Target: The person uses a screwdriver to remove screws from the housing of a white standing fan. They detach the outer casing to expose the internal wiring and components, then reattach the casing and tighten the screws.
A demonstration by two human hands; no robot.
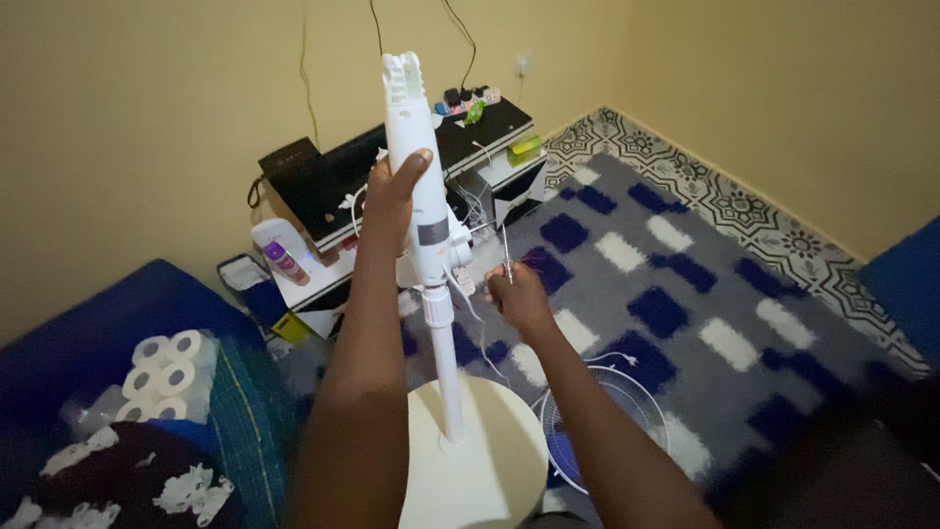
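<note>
A white fan stand (443, 333) rises upright from its round cream base (480, 460) in the middle of the view. My left hand (392, 196) grips the white upper housing (411, 127) of the pole from the left side. My right hand (514, 294) is just to the right of the pole, pinching a thin metal screwdriver (506, 250) that points upward. A thin white cord (470, 304) hangs from the housing between my hands.
A white wire fan grille (627, 402) lies on the blue, grey and white rug (685, 294). A low black-and-white cabinet (392, 176) with a power strip stands by the wall. Toilet rolls (166, 377) rest on blue bedding at left.
</note>
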